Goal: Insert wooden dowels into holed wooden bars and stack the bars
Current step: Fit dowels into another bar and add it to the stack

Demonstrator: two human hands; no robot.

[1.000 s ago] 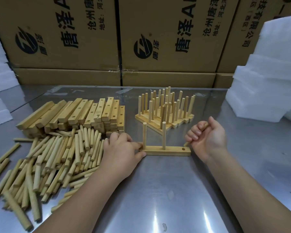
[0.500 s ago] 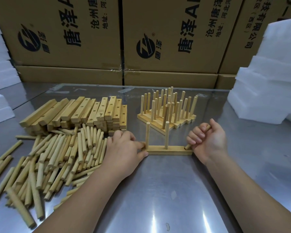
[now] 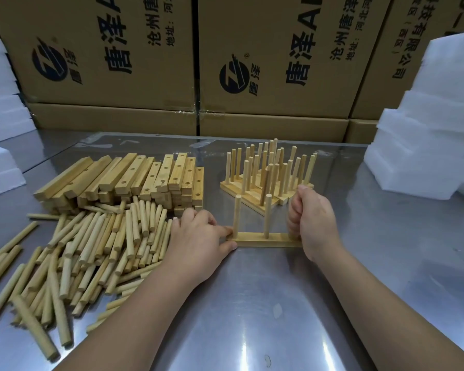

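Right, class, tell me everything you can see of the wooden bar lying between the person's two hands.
The bar is a slim, square-edged strip of pale wood, lying flat on the steel table, its length running left to right. Two dowels stand upright in it, one near the left end, one near the middle. The left hand pinches its left end between finger and thumb. The right hand is fisted over its right end, apparently round a third dowel hidden inside the fist.

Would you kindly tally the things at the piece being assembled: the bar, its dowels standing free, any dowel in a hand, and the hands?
hands, left hand and right hand: 2
bar: 1
free-standing dowels: 2
gripped dowel, mostly hidden: 1
Total: 6
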